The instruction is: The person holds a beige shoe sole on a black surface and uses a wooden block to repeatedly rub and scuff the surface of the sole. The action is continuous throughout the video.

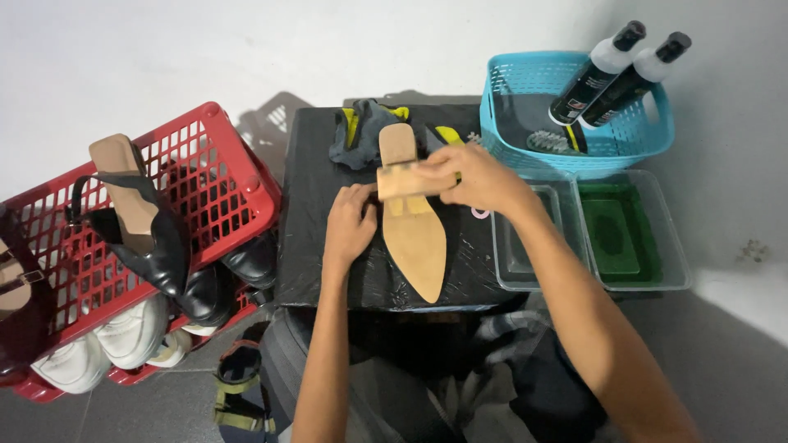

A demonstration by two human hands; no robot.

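Shoe (413, 234) lies sole-up on the black table (308, 205), pointed toe toward you, heel toward the wall. Your left hand (349, 223) rests on the table against the shoe's left edge, fingers curled on the edge of the sole; the grip looks loose rather than clamped, though the fingertips are partly hidden. Your right hand (480, 176) is closed around a wooden-backed brush (409, 178) laid across the sole near the heel.

To scrub well, press the left hand more firmly on the shoe so it does not slide on the slick table cover. Keep the brush flat on the sole and stroke along its length, from heel to toe, rather than across. Stay clear of your own left fingers at the edge.

A grey and yellow cloth (361, 131) sits just behind the heel. To your right stand two clear trays (591, 234), one holding green liquid, and behind them a blue basket (579, 102) with two bottles (620, 70). A red basket (123, 238) of shoes stands to your left.
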